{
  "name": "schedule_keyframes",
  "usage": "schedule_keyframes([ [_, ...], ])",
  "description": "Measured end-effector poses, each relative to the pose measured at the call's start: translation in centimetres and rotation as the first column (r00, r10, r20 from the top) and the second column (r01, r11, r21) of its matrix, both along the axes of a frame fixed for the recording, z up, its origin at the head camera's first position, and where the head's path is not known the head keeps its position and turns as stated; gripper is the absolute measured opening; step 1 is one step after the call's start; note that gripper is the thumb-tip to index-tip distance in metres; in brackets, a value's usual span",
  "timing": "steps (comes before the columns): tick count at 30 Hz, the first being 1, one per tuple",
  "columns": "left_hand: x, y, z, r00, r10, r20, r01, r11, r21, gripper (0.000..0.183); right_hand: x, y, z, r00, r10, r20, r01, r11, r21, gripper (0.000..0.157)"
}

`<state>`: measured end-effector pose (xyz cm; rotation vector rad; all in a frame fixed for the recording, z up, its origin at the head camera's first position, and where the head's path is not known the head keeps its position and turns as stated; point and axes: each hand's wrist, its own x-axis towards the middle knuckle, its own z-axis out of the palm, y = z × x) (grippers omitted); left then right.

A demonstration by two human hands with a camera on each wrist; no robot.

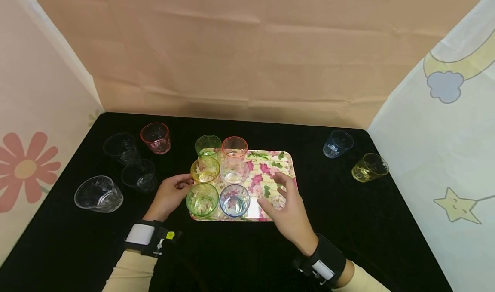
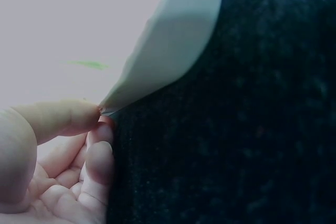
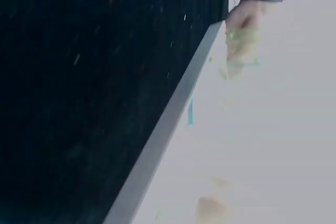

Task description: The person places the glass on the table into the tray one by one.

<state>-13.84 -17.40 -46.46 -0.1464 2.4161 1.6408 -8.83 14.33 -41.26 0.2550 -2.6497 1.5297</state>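
Note:
A floral tray [image 1: 267,193] lies on the black table, its left side bearing drinking glasses in two columns. A green glass [image 1: 208,147] and a red-rimmed glass [image 1: 234,148] stand at the back. Between back and front are a yellow glass [image 1: 205,170] and a clear glass [image 1: 234,173]. At the front are another green glass [image 1: 202,201] and a blue glass [image 1: 234,201]. My left hand [image 1: 170,195] pinches the tray's left edge between thumb and finger, as the left wrist view shows. Over the tray's right part, my right hand [image 1: 291,210] has its fingers spread, holding nothing.
To the left stand a red-rimmed glass [image 1: 156,138], a clear glass [image 1: 99,194] and two dark glasses, one [image 1: 140,176] nearer the tray. At the right are a blue glass [image 1: 337,144] and a yellow glass [image 1: 369,168]. Brown paper [image 1: 239,47] hangs behind the table.

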Motion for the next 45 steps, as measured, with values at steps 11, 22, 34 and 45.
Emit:
schedule_keyframes([
  [11, 0.2, -0.1, 0.0, 1.0, 0.004, 0.012, -0.004, 1.0, 0.003, 0.039, -0.8, 3.0, -0.2, 0.998, -0.062, 0.01, 0.06, 0.99, 0.13, 0.068],
  [22, 0.1, -0.1, 0.0, 1.0, 0.007, 0.001, -0.007, 1.0, 0.0, 0.038, -1.7, 5.2, -0.2, 0.991, -0.125, 0.04, 0.103, 0.928, 0.359, 0.064],
  [34, 0.1, 0.0, 0.1, 1.0, 0.004, 0.007, -0.004, 1.0, -0.005, 0.038, -1.6, 7.3, -1.3, 0.937, -0.174, 0.304, -0.021, 0.838, 0.546, 0.051],
  [45, 0.1, 0.1, 0.1, 1.0, 0.005, 0.013, -0.005, 1.0, -0.006, 0.038, -1.4, 7.7, -2.2, 0.94, -0.127, 0.316, -0.106, 0.774, 0.625, 0.041],
])
